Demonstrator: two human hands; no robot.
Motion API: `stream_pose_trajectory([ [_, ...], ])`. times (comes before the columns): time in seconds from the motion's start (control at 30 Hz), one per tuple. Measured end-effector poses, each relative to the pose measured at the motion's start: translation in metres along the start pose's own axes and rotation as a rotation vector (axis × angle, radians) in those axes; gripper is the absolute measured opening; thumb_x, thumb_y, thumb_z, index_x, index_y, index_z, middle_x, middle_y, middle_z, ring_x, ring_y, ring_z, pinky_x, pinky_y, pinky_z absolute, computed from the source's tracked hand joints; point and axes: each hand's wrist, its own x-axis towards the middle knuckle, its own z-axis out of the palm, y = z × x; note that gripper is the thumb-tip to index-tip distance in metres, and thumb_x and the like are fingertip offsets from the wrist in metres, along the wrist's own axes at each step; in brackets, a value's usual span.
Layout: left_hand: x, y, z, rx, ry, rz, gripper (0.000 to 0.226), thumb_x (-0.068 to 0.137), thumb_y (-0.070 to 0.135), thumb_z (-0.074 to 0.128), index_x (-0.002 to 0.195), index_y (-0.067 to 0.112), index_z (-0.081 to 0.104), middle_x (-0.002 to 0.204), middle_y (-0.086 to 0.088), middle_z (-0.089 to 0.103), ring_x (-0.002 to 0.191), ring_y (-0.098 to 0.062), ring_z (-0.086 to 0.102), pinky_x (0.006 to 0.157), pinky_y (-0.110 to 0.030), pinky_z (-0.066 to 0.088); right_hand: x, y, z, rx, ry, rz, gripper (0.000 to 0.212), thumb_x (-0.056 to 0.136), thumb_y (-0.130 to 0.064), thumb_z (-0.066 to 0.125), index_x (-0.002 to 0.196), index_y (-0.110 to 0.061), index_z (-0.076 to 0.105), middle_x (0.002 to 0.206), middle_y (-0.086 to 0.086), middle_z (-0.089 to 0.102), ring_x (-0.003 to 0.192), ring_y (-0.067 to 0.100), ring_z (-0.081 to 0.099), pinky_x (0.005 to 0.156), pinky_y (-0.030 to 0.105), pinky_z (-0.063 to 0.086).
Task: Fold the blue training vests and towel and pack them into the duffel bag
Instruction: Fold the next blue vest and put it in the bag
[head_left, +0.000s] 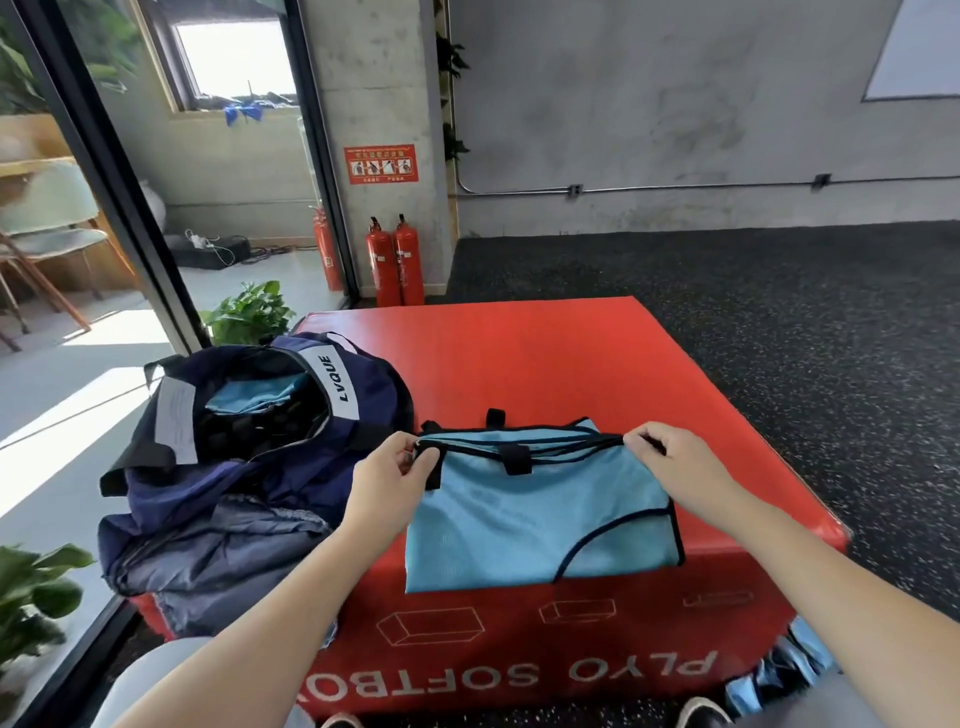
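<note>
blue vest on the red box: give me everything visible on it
The blue vest is light-blue mesh-like fabric with dark piping and black strap tabs. It lies folded, roughly rectangular, flat on the red plyo box, its near edge hanging slightly over the front. The left hand pinches its far-left corner and the right hand its far-right corner. It sits just right of the open navy duffel bag.

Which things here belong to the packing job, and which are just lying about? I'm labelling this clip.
Part of the job:
blue vest, pinched at its far edge by left hand and right hand
duffel bag, open

Lying about:
red box
fire extinguishers
potted plant
chair
</note>
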Motion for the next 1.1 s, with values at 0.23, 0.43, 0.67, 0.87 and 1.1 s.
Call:
stream_pose_trajectory([
  [0.23,0.046,-0.012,0.023,0.088,0.033,-0.079,0.023,0.096,0.031,0.062,0.078,0.019,0.056,0.053,0.010,0.054,0.050,-0.005,0.043,0.049,-0.020,0.036,0.064,0.005,0.020,-0.027,-0.015,0.025,0.018,0.103,-0.037,0.053,0.101,-0.027,0.068,0.084,-0.011,0.067,0.071,0.005,0.058,0.062,0.022,0.041],
  [0.43,0.079,-0.032,0.039,0.134,0.017,-0.149,0.026,0.098,0.032,0.056,0.080,0.014,0.053,0.060,0.004,0.055,0.048,-0.007,0.039,0.049,-0.025,0.035,0.104,0.022,0.045,-0.057,-0.079,0.048,0.019,0.102,-0.039,0.054,0.097,-0.029,0.070,0.084,-0.009,0.070,0.066,0.004,0.058,0.056,0.013,0.040],
  [0.67,0.088,-0.056,0.052,0.392,-0.015,-0.113,0.023,0.096,0.040,0.058,0.082,0.027,0.045,0.079,0.004,0.055,0.075,-0.019,0.052,0.062,-0.035,0.041,0.130,0.038,0.064,-0.458,-0.068,-0.016,0.014,0.094,-0.040,0.064,0.101,-0.030,0.071,0.096,-0.011,0.060,0.095,0.016,0.058,0.084,0.038,0.045],
  [0.87,0.092,-0.044,0.052,0.514,0.033,-0.077,0.028,0.095,0.043,0.059,0.114,0.026,0.047,0.111,0.005,0.042,0.080,-0.020,0.052,0.066,-0.036,0.045,0.128,0.002,0.092,-0.392,-0.024,-0.274,0.012,0.095,-0.034,0.064,0.104,-0.028,0.069,0.104,-0.013,0.061,0.102,0.015,0.053,0.091,0.036,0.036],
  [1.1,0.090,-0.034,0.056,0.464,-0.030,-0.085,0.033,0.097,0.036,0.057,0.126,0.024,0.049,0.123,0.003,0.048,0.100,-0.025,0.058,0.078,-0.037,0.047,0.116,-0.026,0.132,-0.348,-0.248,-0.306,0.019,0.092,-0.026,0.057,0.101,-0.026,0.073,0.092,-0.010,0.066,0.090,0.015,0.052,0.091,0.040,0.042],
])
